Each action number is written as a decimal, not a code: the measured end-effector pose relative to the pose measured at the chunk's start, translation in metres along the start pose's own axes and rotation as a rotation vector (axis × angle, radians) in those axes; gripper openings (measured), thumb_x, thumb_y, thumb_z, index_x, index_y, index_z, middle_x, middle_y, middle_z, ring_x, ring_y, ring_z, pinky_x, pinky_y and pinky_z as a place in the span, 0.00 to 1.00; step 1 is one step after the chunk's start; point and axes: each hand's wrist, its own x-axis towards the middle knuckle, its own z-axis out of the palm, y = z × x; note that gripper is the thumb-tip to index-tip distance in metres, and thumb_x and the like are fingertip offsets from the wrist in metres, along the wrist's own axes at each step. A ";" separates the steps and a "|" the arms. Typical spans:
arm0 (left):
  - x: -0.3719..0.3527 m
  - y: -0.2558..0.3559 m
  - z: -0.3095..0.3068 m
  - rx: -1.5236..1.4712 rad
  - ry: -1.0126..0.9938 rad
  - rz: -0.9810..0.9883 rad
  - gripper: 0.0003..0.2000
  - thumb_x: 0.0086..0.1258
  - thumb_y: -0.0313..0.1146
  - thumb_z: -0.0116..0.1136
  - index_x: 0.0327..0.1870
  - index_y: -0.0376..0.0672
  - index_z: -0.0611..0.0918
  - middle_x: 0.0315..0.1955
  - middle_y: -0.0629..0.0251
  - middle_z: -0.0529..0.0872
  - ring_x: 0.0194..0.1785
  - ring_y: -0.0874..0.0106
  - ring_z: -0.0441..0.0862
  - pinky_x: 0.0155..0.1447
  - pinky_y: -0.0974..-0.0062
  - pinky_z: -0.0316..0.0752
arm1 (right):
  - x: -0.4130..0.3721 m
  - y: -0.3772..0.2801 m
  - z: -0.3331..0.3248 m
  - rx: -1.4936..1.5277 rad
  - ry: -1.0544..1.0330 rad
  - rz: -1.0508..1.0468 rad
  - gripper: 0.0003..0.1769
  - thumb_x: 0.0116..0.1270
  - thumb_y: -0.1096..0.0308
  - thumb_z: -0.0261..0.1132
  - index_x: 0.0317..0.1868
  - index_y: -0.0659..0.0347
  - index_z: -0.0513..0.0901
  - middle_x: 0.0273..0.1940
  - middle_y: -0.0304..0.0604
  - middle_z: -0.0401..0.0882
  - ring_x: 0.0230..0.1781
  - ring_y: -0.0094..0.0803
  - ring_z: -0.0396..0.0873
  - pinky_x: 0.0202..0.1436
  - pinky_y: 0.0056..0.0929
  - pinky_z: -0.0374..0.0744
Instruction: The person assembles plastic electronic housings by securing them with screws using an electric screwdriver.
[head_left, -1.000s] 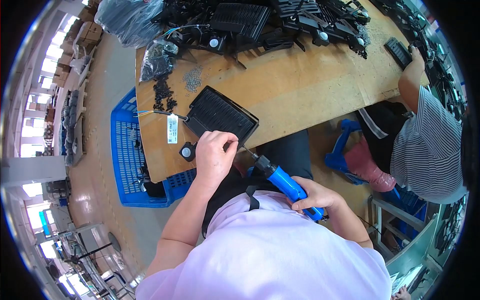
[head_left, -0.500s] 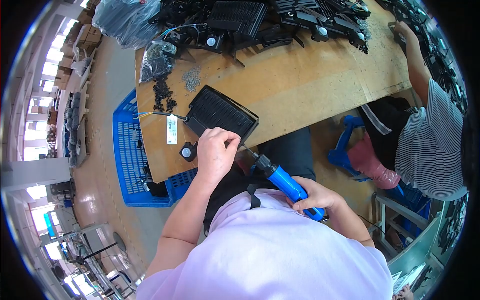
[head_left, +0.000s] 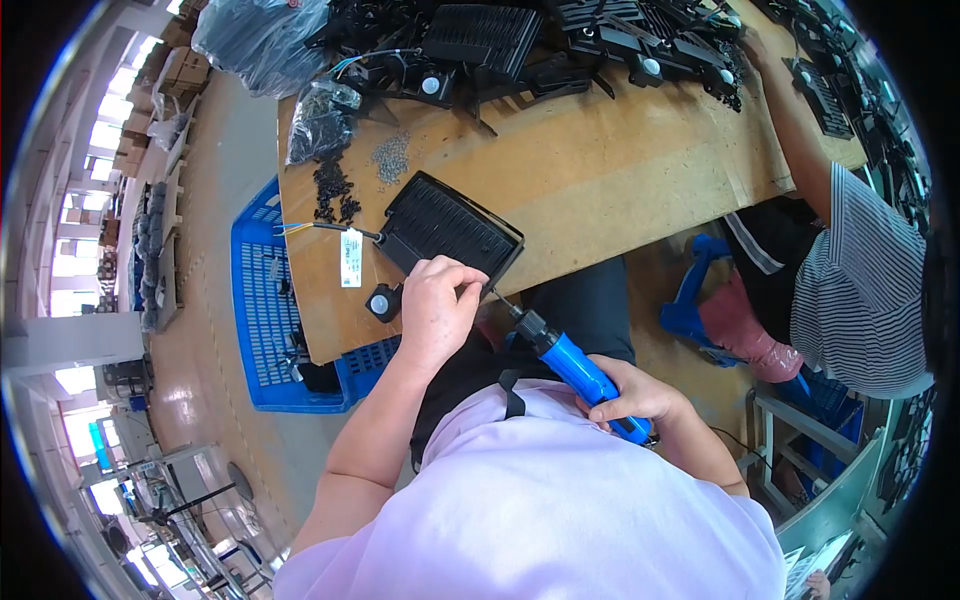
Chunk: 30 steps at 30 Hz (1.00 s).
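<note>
A black finned floodlight (head_left: 450,225) with a bracket lies at the near edge of the table, its cable with coloured wire ends and a white label (head_left: 350,258) to the left. A small black sensor with a white dome (head_left: 380,303) sits by its near left side. My left hand (head_left: 438,305) rests at the floodlight's near corner, thumb and forefinger pinched; whatever they hold is too small to make out. My right hand (head_left: 632,392) is wrapped round a blue electric screwdriver (head_left: 578,368), whose bit points at that corner, close to my left fingertips.
Black screws (head_left: 333,190) and silver screws (head_left: 390,158) lie in loose piles beyond the floodlight. More floodlights (head_left: 482,40) are heaped at the back. A blue crate (head_left: 262,320) stands below the table's left edge. At right, a co-worker's arm (head_left: 795,120) reaches over the table.
The view has shifted slightly. My hands and the screwdriver keep their places at the floodlight's corner. The co-worker's hand has moved left, from a black part to the heap at the back.
</note>
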 end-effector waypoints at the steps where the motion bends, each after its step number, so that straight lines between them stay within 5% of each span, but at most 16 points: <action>1: 0.000 0.000 -0.001 0.001 -0.008 -0.001 0.04 0.61 0.27 0.69 0.35 0.43 0.92 0.37 0.65 0.89 0.46 0.63 0.83 0.53 0.67 0.79 | 0.001 0.002 -0.001 -0.004 0.002 -0.017 0.40 0.58 0.57 0.83 0.62 0.65 0.71 0.38 0.42 0.81 0.31 0.27 0.82 0.36 0.27 0.81; 13: -0.001 0.001 0.002 -0.013 0.027 0.002 0.04 0.60 0.26 0.69 0.35 0.44 0.92 0.36 0.64 0.89 0.46 0.63 0.83 0.53 0.67 0.79 | 0.001 0.002 -0.001 0.014 0.014 -0.013 0.39 0.58 0.59 0.83 0.62 0.65 0.71 0.38 0.42 0.81 0.30 0.27 0.81 0.35 0.27 0.80; 27: 0.019 0.003 -0.015 -0.034 -0.179 0.065 0.05 0.60 0.25 0.69 0.36 0.41 0.90 0.30 0.62 0.85 0.36 0.65 0.85 0.43 0.68 0.79 | 0.002 0.001 -0.001 0.100 0.015 -0.027 0.44 0.53 0.56 0.86 0.62 0.65 0.70 0.37 0.44 0.81 0.28 0.28 0.81 0.32 0.27 0.80; 30: 0.019 -0.001 -0.013 -0.030 -0.173 0.109 0.05 0.59 0.25 0.70 0.37 0.41 0.90 0.30 0.62 0.85 0.37 0.65 0.85 0.43 0.68 0.79 | 0.001 -0.002 -0.002 0.073 0.007 -0.024 0.38 0.57 0.56 0.83 0.60 0.65 0.72 0.38 0.41 0.81 0.29 0.26 0.80 0.36 0.26 0.80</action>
